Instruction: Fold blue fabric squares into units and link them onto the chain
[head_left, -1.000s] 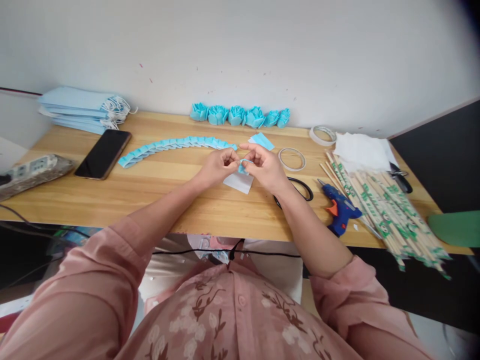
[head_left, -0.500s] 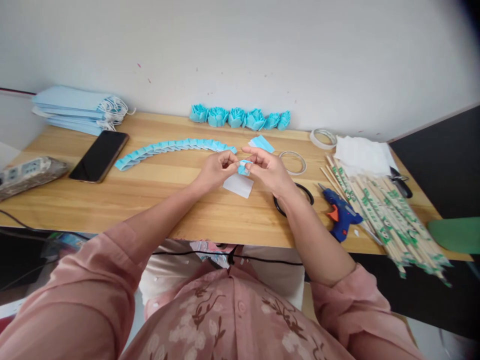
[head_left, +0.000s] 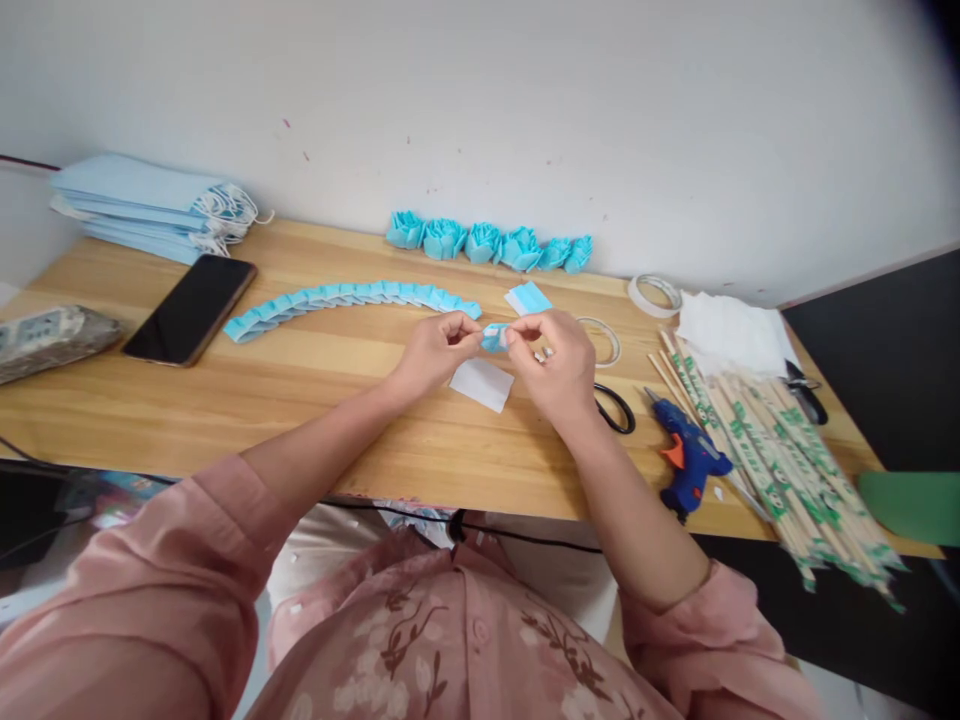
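Between the fingertips of both hands is a small folded piece of blue and white mask fabric, held just above the table. My left hand pinches its left end with thumb and forefinger. My right hand grips the right end, its other fingers curled in. Under the hands lies a white rectangle of the same thin fabric. Just behind them rests a blue rectangle. An arc of overlapping folded blue pieces stretches leftward from near my left hand.
Several blue fabric flowers line the wall. Left are stacked masks, a phone and a power strip. Right are tape rolls, a black loop, a blue glue gun, wrapped chopsticks and white sheets.
My right hand has turned, and its fingers, stretched out before, are now curled. The folded piece shows more of its length between the hands. The whole view has shifted slightly.
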